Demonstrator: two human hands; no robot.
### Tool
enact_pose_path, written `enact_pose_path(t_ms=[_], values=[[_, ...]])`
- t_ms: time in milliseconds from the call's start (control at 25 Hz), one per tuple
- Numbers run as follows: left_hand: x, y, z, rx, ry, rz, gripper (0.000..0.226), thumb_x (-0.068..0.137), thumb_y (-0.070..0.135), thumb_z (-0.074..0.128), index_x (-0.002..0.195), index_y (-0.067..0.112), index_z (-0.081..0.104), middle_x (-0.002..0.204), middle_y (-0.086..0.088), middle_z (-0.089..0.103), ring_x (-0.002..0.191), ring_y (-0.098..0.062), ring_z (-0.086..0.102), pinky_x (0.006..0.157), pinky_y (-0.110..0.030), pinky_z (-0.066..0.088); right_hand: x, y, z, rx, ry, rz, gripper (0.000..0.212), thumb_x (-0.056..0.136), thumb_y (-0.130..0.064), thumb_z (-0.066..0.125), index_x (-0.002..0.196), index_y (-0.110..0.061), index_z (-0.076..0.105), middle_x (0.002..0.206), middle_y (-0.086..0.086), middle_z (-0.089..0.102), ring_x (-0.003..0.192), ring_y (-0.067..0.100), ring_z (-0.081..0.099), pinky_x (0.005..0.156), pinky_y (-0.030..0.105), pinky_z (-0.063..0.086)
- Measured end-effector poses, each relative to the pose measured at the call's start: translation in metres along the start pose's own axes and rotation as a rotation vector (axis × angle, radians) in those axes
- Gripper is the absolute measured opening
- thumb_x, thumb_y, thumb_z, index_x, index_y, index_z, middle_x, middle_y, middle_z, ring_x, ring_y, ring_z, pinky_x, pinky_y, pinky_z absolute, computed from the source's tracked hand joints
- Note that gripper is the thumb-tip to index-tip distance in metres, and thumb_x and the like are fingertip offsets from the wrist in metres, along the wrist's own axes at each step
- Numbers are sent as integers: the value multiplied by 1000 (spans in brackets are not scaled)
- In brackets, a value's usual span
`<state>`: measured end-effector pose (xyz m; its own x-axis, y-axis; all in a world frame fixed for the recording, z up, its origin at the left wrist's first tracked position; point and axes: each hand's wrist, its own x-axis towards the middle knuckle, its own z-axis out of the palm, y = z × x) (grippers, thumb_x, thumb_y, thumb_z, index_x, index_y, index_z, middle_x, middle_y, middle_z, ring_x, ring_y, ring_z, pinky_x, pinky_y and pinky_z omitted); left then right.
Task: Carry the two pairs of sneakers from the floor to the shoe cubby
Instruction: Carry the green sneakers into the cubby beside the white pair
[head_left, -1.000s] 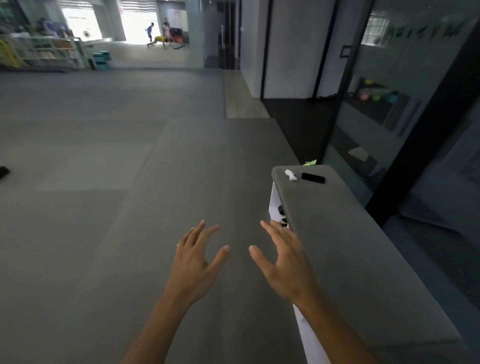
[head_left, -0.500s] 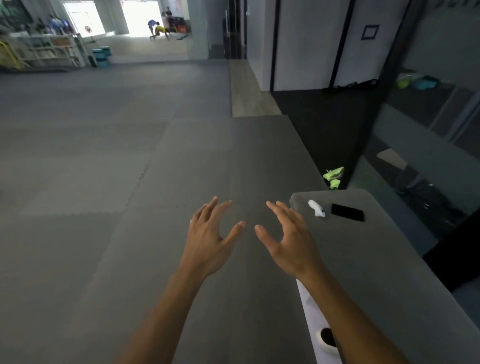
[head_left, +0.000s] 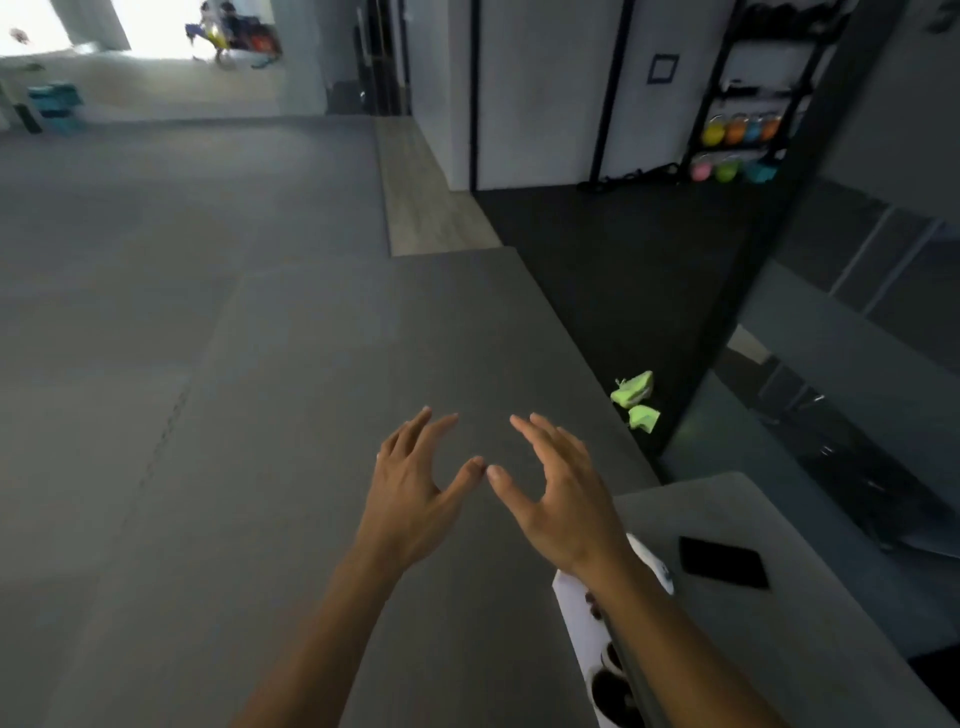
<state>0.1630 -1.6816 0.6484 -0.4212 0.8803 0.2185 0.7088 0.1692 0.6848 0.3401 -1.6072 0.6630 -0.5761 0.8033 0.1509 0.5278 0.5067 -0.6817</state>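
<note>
Pair of bright lime-green sneakers (head_left: 636, 401) lying on the dark floor beside the far right edge of the grey foam floor mat (head_left: 291, 415), just beyond the far end of the white shoe cubby (head_left: 587, 639) with its grey padded top (head_left: 779, 623). Cubby front shows round dark openings; contents cannot be told. A flat black phone (head_left: 723, 562) and a small white object (head_left: 657, 566) lie near the top's far edge. Left hand (head_left: 413, 496) and right hand (head_left: 563, 506), both empty with fingers spread, are held out over the mat, thumbs nearly touching. Background: black rack (head_left: 748, 98) of coloured kettlebells (head_left: 737, 130) against the far wall.
</note>
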Motion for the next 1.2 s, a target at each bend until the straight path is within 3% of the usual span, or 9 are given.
enact_pose_path(t_ms=[280, 520, 800, 1080, 1200], values=[[256, -19, 44, 43, -131, 167, 71, 83, 76, 40, 145, 42, 36, 162, 3, 25, 148, -19, 18, 116, -54, 28, 219, 64, -5, -2, 202, 88, 74, 86, -76, 41, 152, -43, 32, 164, -7, 29, 153, 20, 19, 118, 49, 31], [456, -30, 86, 49, -147, 175, 69, 85, 75, 43, 146, 43, 33, 163, 2, 23, 149, -22, 16, 116, -56, 27, 410, 130, -25, 33, 242, 126, 76, 85, -75, 43, 151, -38, 36, 163, -1, 34, 152, 24, 24, 116, 53, 32], [683, -36, 160, 5, -219, 262, 71, 82, 78, 41, 145, 44, 34, 163, 2, 22, 149, -23, 17, 114, -57, 30, 611, 196, -57, -12, 307, 212, 71, 87, -73, 45, 151, -43, 32, 164, -5, 28, 152, 21, 18, 115, 54, 33], [891, -15, 251, -57, -447, 399, 73, 81, 77, 44, 147, 47, 30, 164, 3, 21, 149, -23, 16, 116, -56, 26, 754, 280, -96, -91, 502, 457, 67, 91, -68, 47, 151, -44, 30, 165, -5, 26, 153, 24, 16, 116, 53, 30], [958, 15, 306, -81, -555, 456, 74, 81, 77, 46, 147, 49, 28, 165, 5, 16, 150, -21, 11, 118, -55, 23, 798, 328, -120, -121, 567, 553, 67, 92, -66, 49, 152, -44, 28, 167, -4, 23, 154, 27, 12, 119, 59, 24]])
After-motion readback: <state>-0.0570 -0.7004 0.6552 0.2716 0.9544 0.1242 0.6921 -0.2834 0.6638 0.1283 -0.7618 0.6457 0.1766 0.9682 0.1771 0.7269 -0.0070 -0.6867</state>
